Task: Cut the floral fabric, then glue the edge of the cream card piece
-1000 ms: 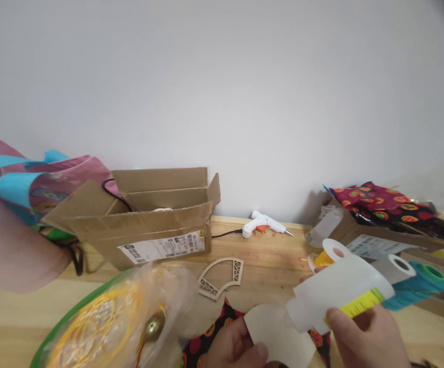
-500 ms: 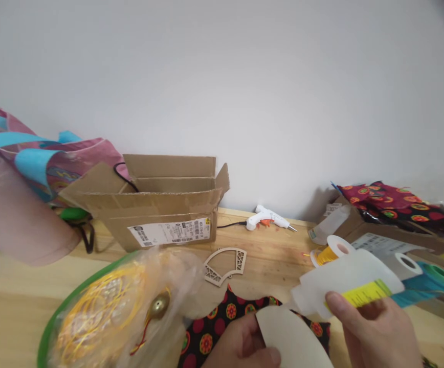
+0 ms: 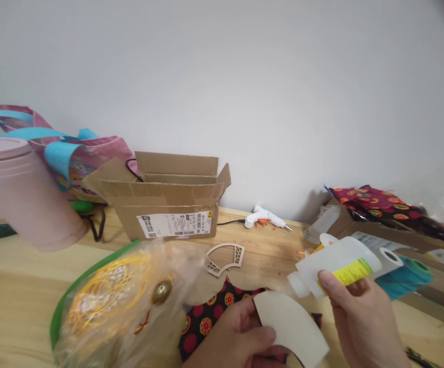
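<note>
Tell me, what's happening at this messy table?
A person is doing craft work. The right hand tips a white glue bottle with its nozzle pointing down toward a curved cream card piece, which the left hand holds over a black patterned fabric. On the wooden table also lie a cut-out wooden piece, a hot glue gun and an open cardboard box.
</note>
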### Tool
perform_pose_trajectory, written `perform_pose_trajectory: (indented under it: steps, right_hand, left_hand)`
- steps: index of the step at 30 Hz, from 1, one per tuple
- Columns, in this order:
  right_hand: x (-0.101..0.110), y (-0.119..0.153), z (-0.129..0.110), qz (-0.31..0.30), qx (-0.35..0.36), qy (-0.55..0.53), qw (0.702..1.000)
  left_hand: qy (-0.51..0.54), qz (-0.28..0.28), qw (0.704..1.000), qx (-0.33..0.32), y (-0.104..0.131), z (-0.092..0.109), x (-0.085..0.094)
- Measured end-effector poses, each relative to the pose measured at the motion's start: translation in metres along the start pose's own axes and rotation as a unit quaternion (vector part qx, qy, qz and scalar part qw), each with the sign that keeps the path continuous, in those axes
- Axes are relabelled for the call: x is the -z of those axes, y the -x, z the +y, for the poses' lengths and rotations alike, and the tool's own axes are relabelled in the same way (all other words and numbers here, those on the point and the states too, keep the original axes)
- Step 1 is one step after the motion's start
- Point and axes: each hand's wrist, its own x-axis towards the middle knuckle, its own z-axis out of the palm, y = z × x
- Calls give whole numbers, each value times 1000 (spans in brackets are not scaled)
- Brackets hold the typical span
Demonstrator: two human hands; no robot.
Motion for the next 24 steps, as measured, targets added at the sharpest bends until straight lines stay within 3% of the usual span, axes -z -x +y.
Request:
perform_pose_trajectory:
  steps: [6, 13, 24]
  right_hand:
    - [-1, 2, -3, 10, -8, 5, 1000]
    - [-3, 6, -1, -19, 23, -19, 999]
    - [-3, 9, 0, -18, 42, 26, 999]
  left_hand:
    - [8, 8, 1000, -16, -1, -2, 0]
    - [-5, -18, 1000, -20, 0, -1, -2]
    - [8, -4, 999, -31, -3, -3, -2]
